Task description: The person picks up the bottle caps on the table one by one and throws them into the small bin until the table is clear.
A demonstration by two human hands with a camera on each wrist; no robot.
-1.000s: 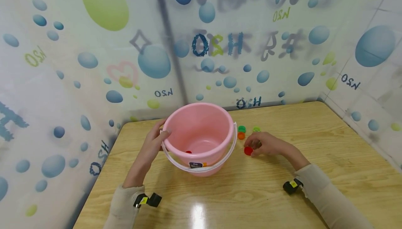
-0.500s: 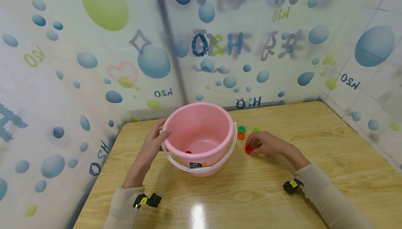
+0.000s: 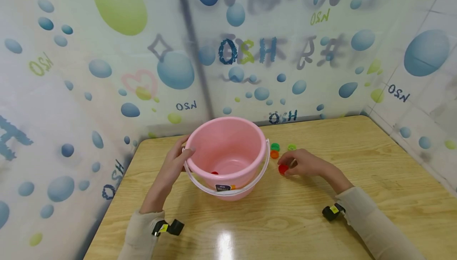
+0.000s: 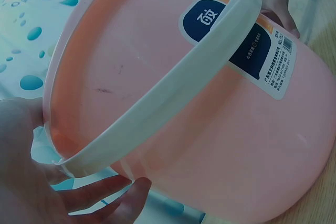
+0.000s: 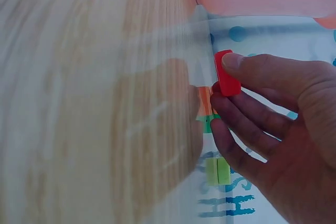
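The right hand [image 3: 303,163] is pinching a small round red plastic cap [image 3: 283,169] between thumb and fingers, holding it low near the pale wood-grain worktop [image 3: 271,228], right of the bucket. Just beyond, a green round plastic cap [image 3: 275,147] and an orange round plastic cap [image 3: 274,154] are lying close together, with a yellow-green round plastic cap [image 3: 292,147] nearby. The left hand [image 3: 175,159] is gripping the left rim of a pink plastic bucket [image 3: 228,133], whose white handle [image 3: 228,192] is hanging across its front. Inside, a small red piece [image 3: 214,173] is partly showing.
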